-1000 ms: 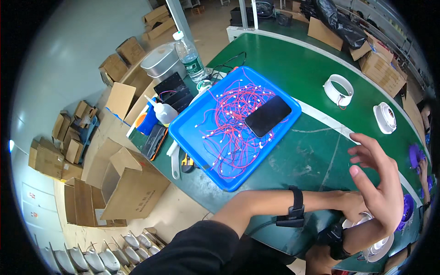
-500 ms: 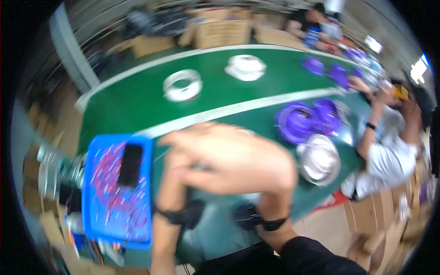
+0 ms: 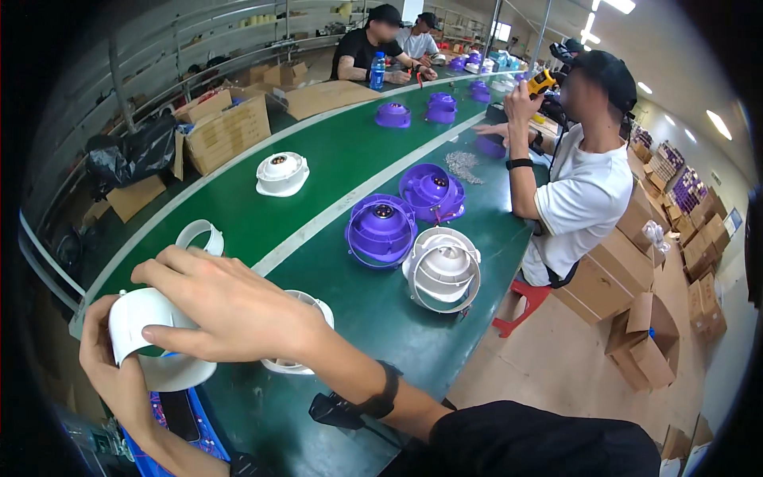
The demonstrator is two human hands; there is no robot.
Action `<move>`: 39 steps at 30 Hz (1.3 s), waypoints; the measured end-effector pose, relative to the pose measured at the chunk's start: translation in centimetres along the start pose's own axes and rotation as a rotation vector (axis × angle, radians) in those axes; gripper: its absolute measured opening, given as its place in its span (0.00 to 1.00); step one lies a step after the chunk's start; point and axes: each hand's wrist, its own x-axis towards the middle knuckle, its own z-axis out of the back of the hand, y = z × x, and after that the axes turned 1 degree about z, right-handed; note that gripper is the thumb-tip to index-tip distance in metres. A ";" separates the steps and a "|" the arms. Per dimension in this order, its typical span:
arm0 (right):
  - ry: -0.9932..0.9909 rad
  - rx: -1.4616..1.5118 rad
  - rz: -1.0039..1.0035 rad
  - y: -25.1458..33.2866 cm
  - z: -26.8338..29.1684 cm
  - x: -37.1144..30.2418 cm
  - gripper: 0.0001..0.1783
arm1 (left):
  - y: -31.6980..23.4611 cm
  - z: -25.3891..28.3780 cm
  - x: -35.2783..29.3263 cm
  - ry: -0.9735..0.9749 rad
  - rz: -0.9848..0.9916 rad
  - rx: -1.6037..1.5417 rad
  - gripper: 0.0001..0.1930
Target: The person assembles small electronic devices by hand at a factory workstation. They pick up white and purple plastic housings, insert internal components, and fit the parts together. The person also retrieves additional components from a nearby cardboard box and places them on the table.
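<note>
At the left of the view, my left hand [image 3: 103, 350] curls its fingers around the outer side of a white plastic ring [image 3: 137, 322]. My right hand [image 3: 226, 306] reaches across from the right, its thumb and fingers closed over the same ring. A round white rim [image 3: 187, 375] shows just below; whether it belongs to the ring I cannot tell. Beneath my right wrist lies another round white part [image 3: 322, 308], partly hidden. Close to my left forearm is a blue tray [image 3: 208, 433] of thin coloured wires, with a black flat object [image 3: 179, 415] on them.
A white ring [image 3: 211, 237] and a white housing [image 3: 282, 176] stand on the green belt [image 3: 230, 187]. Purple housings [image 3: 381, 230] and a white one [image 3: 445, 270] sit to the right. A co-worker [image 3: 588, 175] holds a yellow tool [image 3: 542, 82]. Cardboard boxes [image 3: 604, 254] stand on the floor.
The view has swung to the right and sharpened. My hands, blurred and crossed mid-picture before, are now at the left on the white ring. The co-worker's yellow tool shows more clearly.
</note>
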 end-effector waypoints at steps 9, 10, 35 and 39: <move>-0.202 0.135 0.204 -1.7 -0.3 1.3 0.38 | -1.0 -1.6 -0.4 0.036 -0.173 -0.034 0.34; -0.212 0.162 0.231 -2.2 0.4 1.2 0.38 | -1.8 -2.4 -0.6 0.038 -0.137 -0.043 0.37; -0.589 0.424 -0.004 -2.4 1.1 1.3 0.26 | -0.7 -0.5 0.6 -0.030 -0.117 -0.094 0.07; -0.616 0.447 -0.063 -2.6 0.5 1.5 0.26 | -0.8 -0.8 0.6 -0.119 -0.109 -0.042 0.07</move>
